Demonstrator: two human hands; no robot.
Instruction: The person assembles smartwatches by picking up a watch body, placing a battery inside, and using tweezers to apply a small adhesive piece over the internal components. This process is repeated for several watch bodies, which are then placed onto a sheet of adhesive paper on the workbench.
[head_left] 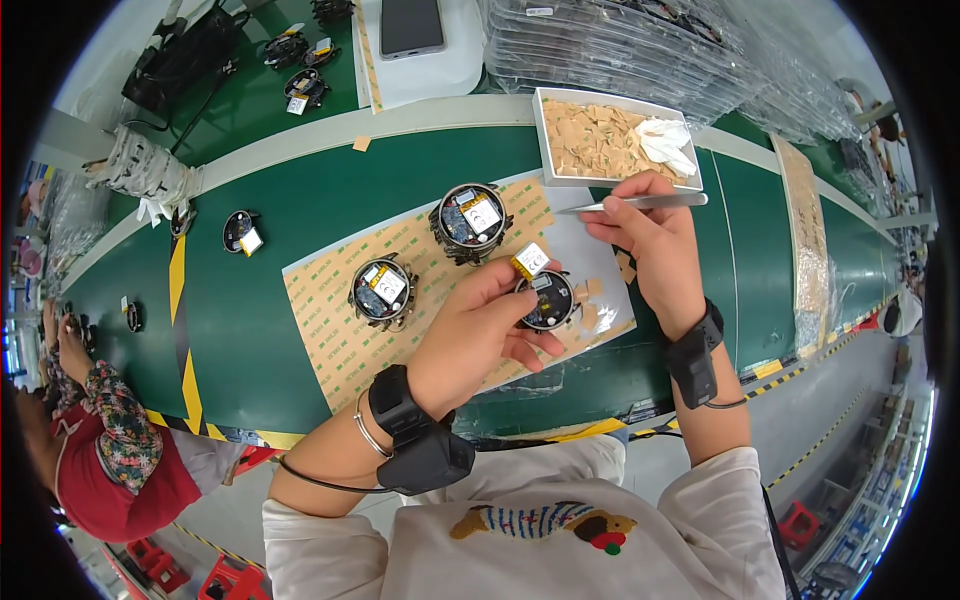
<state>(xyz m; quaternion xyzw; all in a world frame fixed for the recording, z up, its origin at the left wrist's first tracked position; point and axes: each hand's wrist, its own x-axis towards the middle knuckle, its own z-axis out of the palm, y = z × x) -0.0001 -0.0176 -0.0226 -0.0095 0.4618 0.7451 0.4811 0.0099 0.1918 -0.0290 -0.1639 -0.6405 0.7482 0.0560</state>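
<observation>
My left hand (485, 325) is closed round an opened round watch case (546, 302), black inside, with its small white-and-yellow battery (530, 261) folded out past the rim. Between the thumb and fingers of my right hand (645, 235) is a pair of metal tweezers (660, 201), its tips pointing left over the sheet. Beside my left hand stand a stack of watch cases (472, 220) and another watch case (384, 290), both with batteries lying inside. Under them lies a tan sheet with green print (330, 310). Small tan pieces (592, 310) lie by the held case.
A white box (545, 135) of tan pieces and a crumpled white cloth stands behind my right hand. Clear plastic trays (600, 50) are piled beyond it. Two more watch cases (240, 232) sit to the left, where a co-worker (120, 450) is seated. A phone (411, 25) lies at the back.
</observation>
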